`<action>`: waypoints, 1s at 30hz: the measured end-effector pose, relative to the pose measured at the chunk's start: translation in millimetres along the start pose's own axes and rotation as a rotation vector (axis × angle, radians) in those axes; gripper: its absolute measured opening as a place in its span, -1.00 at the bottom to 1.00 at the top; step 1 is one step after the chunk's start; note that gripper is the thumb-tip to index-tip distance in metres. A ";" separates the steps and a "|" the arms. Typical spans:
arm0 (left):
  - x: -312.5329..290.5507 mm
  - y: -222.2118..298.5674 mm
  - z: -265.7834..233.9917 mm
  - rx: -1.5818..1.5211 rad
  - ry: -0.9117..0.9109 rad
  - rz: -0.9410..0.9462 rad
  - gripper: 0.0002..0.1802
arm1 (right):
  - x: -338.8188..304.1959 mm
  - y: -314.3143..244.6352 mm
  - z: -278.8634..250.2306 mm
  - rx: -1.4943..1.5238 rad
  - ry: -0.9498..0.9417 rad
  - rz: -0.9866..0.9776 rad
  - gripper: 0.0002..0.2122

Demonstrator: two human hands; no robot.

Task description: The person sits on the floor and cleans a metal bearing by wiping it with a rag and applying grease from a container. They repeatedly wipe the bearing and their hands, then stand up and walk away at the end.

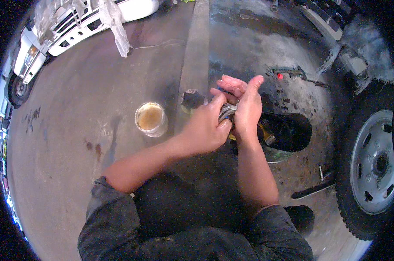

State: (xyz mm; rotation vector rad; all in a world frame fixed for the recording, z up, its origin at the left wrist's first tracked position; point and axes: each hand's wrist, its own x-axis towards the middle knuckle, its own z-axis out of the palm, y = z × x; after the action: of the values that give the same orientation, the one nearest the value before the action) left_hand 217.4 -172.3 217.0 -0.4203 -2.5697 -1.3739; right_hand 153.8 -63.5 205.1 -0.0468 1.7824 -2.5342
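Above floor (75, 165) with one tub (158, 130): left hand (208, 126) gripping one metallic part (227, 112), right hand (248, 108) spread.

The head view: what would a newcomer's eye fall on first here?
First, the centre: the person's left grip is closed on a shiny curved metal part, next to the open right grip. Left of them, an open tub of tan stuff stands on the floor. A large wheel looms at far right.
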 end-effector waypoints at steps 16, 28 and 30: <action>4.0 8.9 -14.7 -0.477 -0.103 -0.605 -0.66 | -13.3 20.1 1.2 0.348 -0.403 0.019 0.08; -0.6 2.0 4.8 -0.048 0.086 -0.047 -0.61 | -2.0 6.0 5.1 -0.120 0.053 -0.188 -0.13; -2.0 2.8 3.7 -0.054 0.051 -0.004 -0.59 | 0.8 0.3 -2.4 -0.070 -0.081 -0.015 -0.15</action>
State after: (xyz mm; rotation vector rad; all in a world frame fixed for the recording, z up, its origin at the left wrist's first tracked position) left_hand 220.1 -168.0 216.5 -0.3840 -2.4991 -1.4396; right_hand 152.9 -61.4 204.0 -0.1629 1.8465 -2.4419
